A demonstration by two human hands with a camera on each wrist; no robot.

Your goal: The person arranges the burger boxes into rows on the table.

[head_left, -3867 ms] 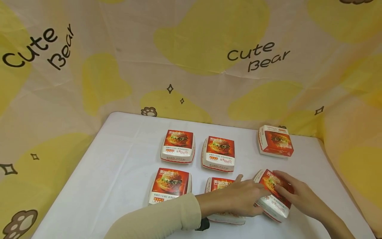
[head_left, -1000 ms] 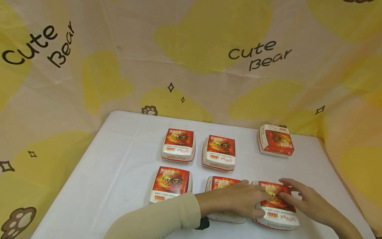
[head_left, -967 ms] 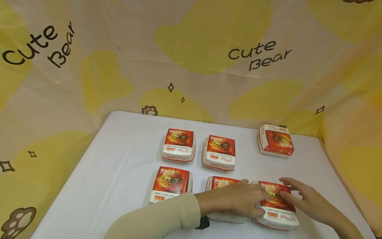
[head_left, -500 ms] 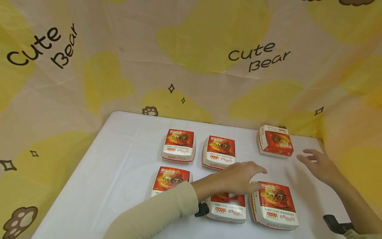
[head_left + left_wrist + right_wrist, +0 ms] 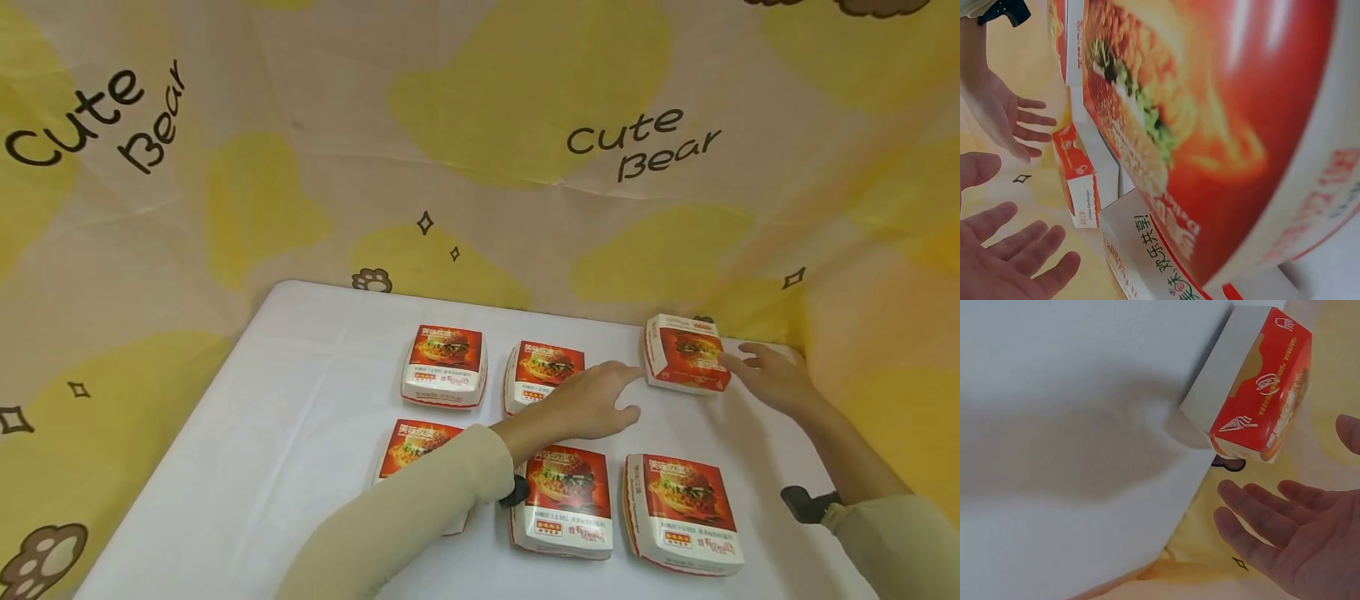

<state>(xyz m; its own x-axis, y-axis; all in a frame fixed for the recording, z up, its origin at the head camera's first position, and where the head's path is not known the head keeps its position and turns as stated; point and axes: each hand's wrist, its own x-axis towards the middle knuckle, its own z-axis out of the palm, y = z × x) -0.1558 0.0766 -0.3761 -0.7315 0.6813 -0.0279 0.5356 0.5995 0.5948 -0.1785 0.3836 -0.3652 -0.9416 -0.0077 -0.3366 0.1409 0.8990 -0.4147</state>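
A red-and-white hamburger box (image 5: 686, 358) sits at the back right of the table, its print turned the other way from the rest. My right hand (image 5: 776, 379) is at its right side, fingers spread; the right wrist view shows these fingers (image 5: 1260, 519) loose, with a gap to the box (image 5: 1260, 387). My left hand (image 5: 588, 404) hovers left of that box, holding nothing, with relaxed fingers (image 5: 1029, 244). Beneath its forearm are the front middle box (image 5: 566, 500) and part of the back middle box (image 5: 540, 367). Another box (image 5: 686, 508) lies at front right.
Two more hamburger boxes stand on the left, a back one (image 5: 442, 367) and a front one (image 5: 408, 446) partly hidden by the left sleeve (image 5: 420, 508). They rest on a white table (image 5: 247, 433). A yellow patterned cloth (image 5: 480, 150) hangs behind and beside it.
The front right box was turned straight, then both hands let it go. Both hands have moved away from me towards the back right box, which has not visibly moved.
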